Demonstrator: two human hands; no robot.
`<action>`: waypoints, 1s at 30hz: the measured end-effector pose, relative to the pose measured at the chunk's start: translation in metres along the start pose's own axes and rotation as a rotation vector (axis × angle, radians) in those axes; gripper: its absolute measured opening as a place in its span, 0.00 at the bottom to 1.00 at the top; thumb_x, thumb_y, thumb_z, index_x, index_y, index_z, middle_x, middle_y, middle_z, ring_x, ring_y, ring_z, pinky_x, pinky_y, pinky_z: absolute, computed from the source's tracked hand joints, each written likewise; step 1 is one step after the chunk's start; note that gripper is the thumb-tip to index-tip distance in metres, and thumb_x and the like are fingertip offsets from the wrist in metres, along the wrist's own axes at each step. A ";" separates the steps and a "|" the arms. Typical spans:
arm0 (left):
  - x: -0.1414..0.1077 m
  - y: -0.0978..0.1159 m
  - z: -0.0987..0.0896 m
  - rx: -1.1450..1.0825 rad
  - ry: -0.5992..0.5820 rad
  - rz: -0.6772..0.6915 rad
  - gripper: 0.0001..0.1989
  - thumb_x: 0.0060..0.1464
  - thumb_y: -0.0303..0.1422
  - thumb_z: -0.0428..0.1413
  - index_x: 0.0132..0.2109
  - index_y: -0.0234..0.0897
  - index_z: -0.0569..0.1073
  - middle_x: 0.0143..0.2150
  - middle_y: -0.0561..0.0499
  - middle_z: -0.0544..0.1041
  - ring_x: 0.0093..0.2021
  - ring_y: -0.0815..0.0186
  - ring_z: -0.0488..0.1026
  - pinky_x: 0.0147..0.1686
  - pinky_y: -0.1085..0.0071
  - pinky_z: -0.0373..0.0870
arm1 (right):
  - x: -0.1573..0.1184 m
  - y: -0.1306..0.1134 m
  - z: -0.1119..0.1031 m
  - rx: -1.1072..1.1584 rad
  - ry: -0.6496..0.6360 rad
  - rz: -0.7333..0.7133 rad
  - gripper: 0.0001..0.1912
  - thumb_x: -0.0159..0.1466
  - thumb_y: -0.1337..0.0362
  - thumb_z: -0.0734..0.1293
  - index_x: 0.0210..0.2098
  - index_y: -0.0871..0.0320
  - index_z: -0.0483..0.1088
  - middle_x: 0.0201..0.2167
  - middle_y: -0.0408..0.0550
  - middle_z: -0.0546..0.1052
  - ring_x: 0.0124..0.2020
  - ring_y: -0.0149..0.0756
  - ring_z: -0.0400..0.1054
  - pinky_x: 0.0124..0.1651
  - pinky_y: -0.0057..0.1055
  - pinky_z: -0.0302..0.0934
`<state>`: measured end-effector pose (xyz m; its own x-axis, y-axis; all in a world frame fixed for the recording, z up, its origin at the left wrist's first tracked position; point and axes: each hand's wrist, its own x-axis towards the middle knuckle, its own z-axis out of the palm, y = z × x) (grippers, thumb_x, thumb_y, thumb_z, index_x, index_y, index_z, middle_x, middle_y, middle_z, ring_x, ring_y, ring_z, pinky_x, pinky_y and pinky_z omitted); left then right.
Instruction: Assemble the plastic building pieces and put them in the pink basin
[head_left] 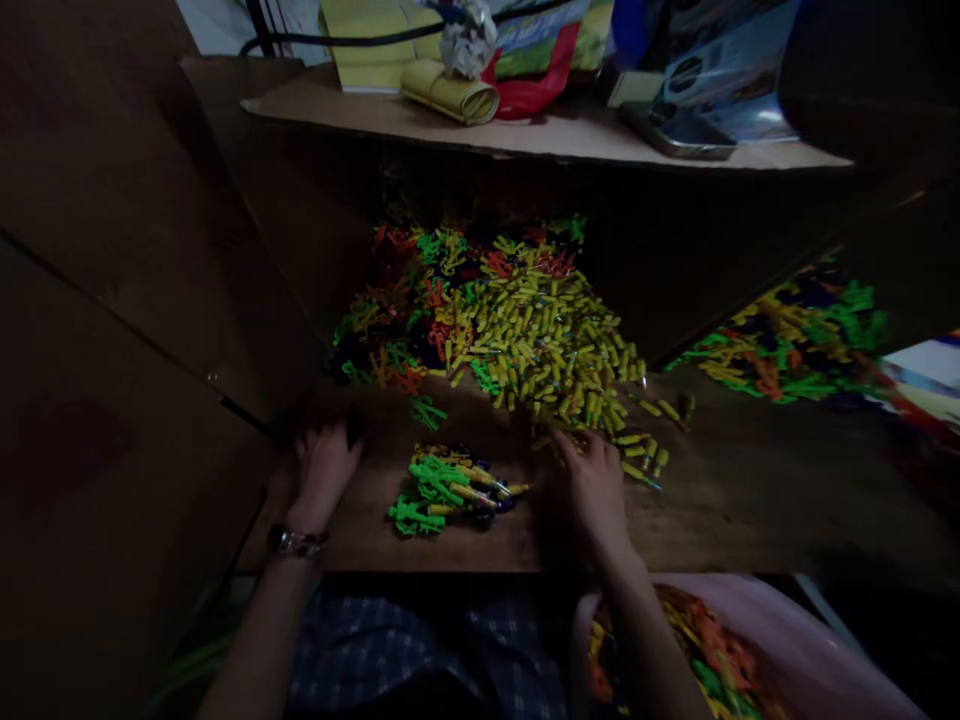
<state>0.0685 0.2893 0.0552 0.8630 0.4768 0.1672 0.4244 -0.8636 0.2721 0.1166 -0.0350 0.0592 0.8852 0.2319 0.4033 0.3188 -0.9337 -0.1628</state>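
My right hand (596, 485) is at the front edge of a heap of small yellow tube-shaped pieces (551, 335), its fingers bent and closed among the nearest ones. Which piece they grip is hard to see. To the left, my left hand (328, 465), with a watch (296, 541) on its wrist, rests near the table's left side. Its fingers are curled in dim light, and what they hold, if anything, is hidden. Between the hands lies a small bunch of green plastic figures (435, 480), mixed with yellow tubes and dark pieces.
Red, orange and green plastic figures (409, 370) lie behind and left of the heap. More form a pile (795, 335) at right. A cardboard shelf (540, 140) overhangs the wooden table (750, 480). A pink container (810, 640) with figures stands below, front right.
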 end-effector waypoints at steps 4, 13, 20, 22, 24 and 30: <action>0.006 -0.010 0.007 -0.039 -0.046 0.042 0.16 0.54 0.32 0.48 0.46 0.30 0.72 0.41 0.36 0.75 0.45 0.49 0.70 0.47 0.54 0.64 | 0.019 0.026 0.014 -0.193 -0.101 -0.161 0.14 0.57 0.73 0.63 0.40 0.57 0.75 0.45 0.63 0.69 0.47 0.55 0.60 0.45 0.48 0.58; -0.038 0.056 -0.020 -1.475 -0.251 -0.408 0.26 0.36 0.41 0.65 0.42 0.32 0.72 0.35 0.46 0.77 0.31 0.65 0.73 0.33 0.70 0.70 | 0.009 -0.049 -0.012 0.837 0.006 -0.033 0.12 0.64 0.62 0.61 0.45 0.55 0.71 0.38 0.49 0.74 0.38 0.36 0.69 0.39 0.30 0.65; -0.057 0.084 -0.035 -1.758 -0.347 -0.530 0.24 0.36 0.32 0.66 0.44 0.34 0.72 0.40 0.50 0.76 0.38 0.69 0.72 0.39 0.76 0.68 | -0.003 -0.104 -0.033 1.061 -0.133 0.180 0.09 0.60 0.60 0.65 0.37 0.57 0.72 0.34 0.47 0.77 0.36 0.35 0.71 0.40 0.30 0.65; -0.056 0.083 -0.033 -1.828 -0.348 -0.559 0.22 0.38 0.30 0.65 0.43 0.34 0.72 0.38 0.52 0.76 0.36 0.72 0.71 0.37 0.78 0.67 | -0.007 -0.104 -0.036 1.071 -0.137 0.224 0.10 0.59 0.60 0.65 0.37 0.58 0.72 0.35 0.48 0.77 0.37 0.37 0.71 0.41 0.31 0.66; -0.056 0.080 -0.032 -1.895 -0.396 -0.582 0.20 0.38 0.28 0.65 0.41 0.35 0.71 0.34 0.54 0.75 0.32 0.74 0.70 0.34 0.80 0.67 | -0.012 -0.103 -0.039 1.084 -0.151 0.251 0.11 0.58 0.59 0.66 0.37 0.58 0.72 0.35 0.49 0.78 0.37 0.38 0.72 0.41 0.33 0.66; -0.058 0.082 -0.035 -2.012 -0.512 -0.658 0.17 0.44 0.34 0.64 0.40 0.36 0.70 0.36 0.52 0.75 0.35 0.68 0.73 0.37 0.71 0.72 | -0.022 -0.104 -0.046 1.045 -0.169 0.314 0.11 0.58 0.57 0.66 0.36 0.57 0.74 0.33 0.48 0.79 0.35 0.38 0.73 0.39 0.31 0.66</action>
<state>0.0442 0.1964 0.1010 0.8769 0.1832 -0.4445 0.1257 0.8050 0.5798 0.0481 0.0449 0.1086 0.9865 0.1332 0.0952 0.1302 -0.2859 -0.9494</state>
